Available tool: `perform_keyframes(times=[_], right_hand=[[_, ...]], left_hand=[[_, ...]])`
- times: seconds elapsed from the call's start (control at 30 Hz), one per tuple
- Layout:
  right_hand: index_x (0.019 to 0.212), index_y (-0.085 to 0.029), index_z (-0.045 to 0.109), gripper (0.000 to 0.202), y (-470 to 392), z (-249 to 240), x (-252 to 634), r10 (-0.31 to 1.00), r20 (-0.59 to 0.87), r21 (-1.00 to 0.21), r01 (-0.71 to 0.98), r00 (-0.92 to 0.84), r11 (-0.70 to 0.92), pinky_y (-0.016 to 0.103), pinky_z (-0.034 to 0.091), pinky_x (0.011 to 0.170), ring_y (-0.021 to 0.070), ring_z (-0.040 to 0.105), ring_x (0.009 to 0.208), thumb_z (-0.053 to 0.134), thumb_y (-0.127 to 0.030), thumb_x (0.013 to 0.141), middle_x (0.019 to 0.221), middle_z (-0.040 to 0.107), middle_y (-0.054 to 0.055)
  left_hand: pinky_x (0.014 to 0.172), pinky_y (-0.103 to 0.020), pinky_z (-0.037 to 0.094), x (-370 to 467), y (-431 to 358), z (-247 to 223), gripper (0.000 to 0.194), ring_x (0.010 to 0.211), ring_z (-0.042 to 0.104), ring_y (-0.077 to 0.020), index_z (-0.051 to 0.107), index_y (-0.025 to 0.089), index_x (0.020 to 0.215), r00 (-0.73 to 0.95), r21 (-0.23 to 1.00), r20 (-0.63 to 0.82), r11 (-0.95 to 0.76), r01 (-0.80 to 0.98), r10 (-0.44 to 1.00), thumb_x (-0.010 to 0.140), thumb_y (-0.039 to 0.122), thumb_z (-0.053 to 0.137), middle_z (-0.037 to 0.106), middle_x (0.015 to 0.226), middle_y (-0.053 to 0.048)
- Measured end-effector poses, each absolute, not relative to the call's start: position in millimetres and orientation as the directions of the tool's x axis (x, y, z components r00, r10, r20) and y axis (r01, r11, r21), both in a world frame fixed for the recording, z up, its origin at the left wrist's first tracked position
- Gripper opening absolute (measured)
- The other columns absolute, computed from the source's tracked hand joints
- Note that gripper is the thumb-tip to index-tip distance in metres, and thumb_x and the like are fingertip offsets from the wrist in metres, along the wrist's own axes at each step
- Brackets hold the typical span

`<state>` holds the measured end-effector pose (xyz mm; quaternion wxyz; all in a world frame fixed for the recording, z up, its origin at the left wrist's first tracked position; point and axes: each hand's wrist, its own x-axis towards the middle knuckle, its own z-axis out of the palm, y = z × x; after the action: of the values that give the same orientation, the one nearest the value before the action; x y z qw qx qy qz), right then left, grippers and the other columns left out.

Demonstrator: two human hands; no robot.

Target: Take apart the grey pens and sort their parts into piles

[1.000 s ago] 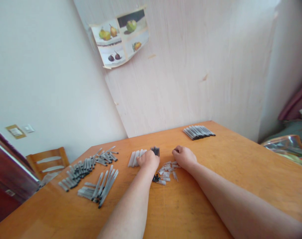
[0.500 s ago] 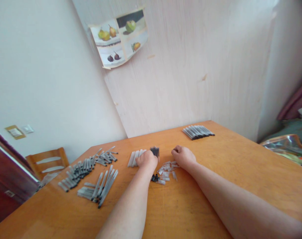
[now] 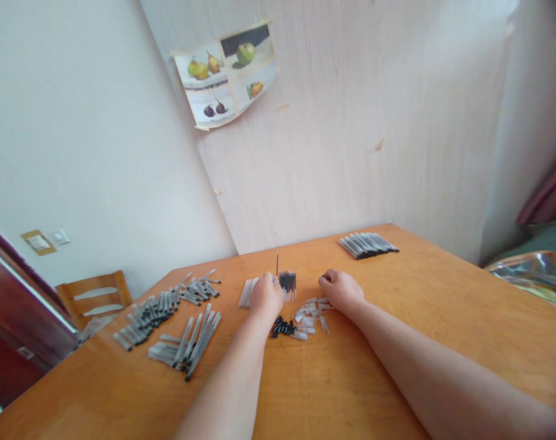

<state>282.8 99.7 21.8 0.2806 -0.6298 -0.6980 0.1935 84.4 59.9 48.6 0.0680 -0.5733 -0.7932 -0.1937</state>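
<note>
My left hand is closed, and a thin dark pen refill stands upright from its fingers. Beside it on the left lie white pen barrels, partly hidden by the hand. Just to its right is a row of dark refills. My right hand rests on the table with its fingers curled; what they hold, if anything, is hidden. Between and in front of the hands lie clear caps and small black plugs.
On the wooden table, several capped pens spread at the left, with a looser pile nearer. A neat row of pens lies at the back right. A chair stands beyond the left edge.
My left hand has moved slightly left, uncovering the refills and black plugs, and an upright refill now shows in its fingers. My right hand stays by the clear caps. The view has shifted slightly.
</note>
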Motion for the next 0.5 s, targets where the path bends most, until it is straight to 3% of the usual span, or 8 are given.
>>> perform_keyframes(times=[0.3, 0.5], right_hand=[[0.084, -0.024, 0.07, 0.031, 100, 23, 283, 0.99, 0.131, -0.629, 0.768, -0.049, 0.121, 0.025, 0.036, 0.06, 0.0204, 0.063, 0.083, 0.043, -0.039, 0.084, 0.088, 0.071, 0.005], [0.086, -0.024, 0.07, 0.031, 100, 22, 282, 0.99, 0.128, -0.624, 0.772, -0.051, 0.121, 0.025, 0.037, 0.062, 0.0206, 0.063, 0.084, 0.044, -0.039, 0.084, 0.089, 0.071, 0.006]], left_hand=[[0.066, -0.025, 0.035, 82, 47, 48, 0.016, 0.086, 0.062, -0.0177, 0.061, 0.023, 0.091, -0.289, 0.323, 0.422, 0.155, 0.934, 0.86, 0.089, 0.022, 0.045, 0.07, 0.089, -0.005], [0.066, -0.025, 0.037, 77, 48, 52, 0.022, 0.085, 0.062, -0.0179, 0.064, 0.021, 0.09, -0.316, 0.331, 0.357, 0.197, 0.923, 0.879, 0.091, 0.034, 0.046, 0.071, 0.092, -0.007]])
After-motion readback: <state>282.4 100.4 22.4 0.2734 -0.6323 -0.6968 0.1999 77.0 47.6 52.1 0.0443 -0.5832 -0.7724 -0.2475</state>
